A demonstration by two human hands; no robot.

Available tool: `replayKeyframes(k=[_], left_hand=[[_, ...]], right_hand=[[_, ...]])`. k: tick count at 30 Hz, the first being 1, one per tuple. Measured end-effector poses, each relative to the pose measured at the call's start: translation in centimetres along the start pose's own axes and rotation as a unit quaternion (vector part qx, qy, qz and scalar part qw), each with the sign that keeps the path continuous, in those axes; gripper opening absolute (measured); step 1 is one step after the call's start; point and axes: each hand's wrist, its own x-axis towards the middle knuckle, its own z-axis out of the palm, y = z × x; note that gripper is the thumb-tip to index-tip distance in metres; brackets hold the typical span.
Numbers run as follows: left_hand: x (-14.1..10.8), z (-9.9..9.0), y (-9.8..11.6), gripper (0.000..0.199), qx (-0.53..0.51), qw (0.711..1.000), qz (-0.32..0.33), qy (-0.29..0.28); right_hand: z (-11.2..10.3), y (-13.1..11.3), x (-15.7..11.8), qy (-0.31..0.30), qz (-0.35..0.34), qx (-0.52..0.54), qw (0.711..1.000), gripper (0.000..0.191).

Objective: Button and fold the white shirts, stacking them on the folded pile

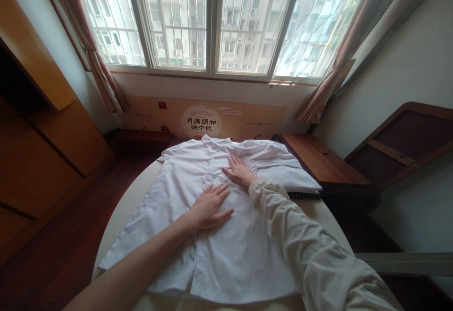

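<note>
White shirt (240,249) lies spread out, front up, across a pale rounded worktop (111,231). From where I stand, the biggest thing around it is the barred window (184,23), beyond the shirt's collar end. A wooden cabinet (46,136) stands well apart to the shirt's left. The worktop reaches out past the shirt on both sides. Below the window, beyond the collar, is a tan panel (230,120) with printed characters. A loose, light sleeve (304,235) covers the person's right arm, over the shirt's right part; the left forearm is bare. The left hand (211,207) rests on the shirt's middle, by the button placket; the right hand (240,171) lies nearer the collar. On both, the fingers are spread and extended, grasping nothing. Smallest, something dark and striped (304,196) peeks from beneath the shirt's right edge.
</note>
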Motion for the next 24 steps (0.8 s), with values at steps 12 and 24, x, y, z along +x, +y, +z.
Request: replayKeyframes(k=[12, 24], left_hand=[[1.9, -3.9, -14.4, 0.086, 0.088, 0.969, -0.23, -0.008], [0.3, -10.0, -26.1, 0.075, -0.11, 0.838, -0.516, 0.139]], right_hand=[[-0.4, -0.3, -0.4, 0.001, -0.004, -0.018, 1.0, 0.093], [-0.4, -0.5, -0.7, 0.012, -0.002, -0.021, 1.0, 0.089]])
